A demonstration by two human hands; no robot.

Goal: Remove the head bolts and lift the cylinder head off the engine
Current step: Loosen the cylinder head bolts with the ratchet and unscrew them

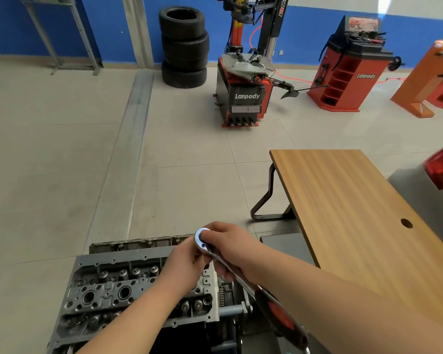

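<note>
Both hands grip the ratchet (243, 279) near its head: right hand (230, 247) curled around the head end, left hand (187, 264) pinching beneath it (fingertips hidden). Handle runs toward lower right. The cylinder head (118, 290) lies below, long axis left-right.

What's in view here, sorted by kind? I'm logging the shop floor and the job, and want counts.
Stacked tyres: 4
Red Lanpody machines (tyre changer, wheel balancer): 2
Wooden table: 1
Cylinder head: 1
Ratchet wrench: 1
Hands (left hand, right hand), both on the wrench's head end: 2
Total: 11
</note>
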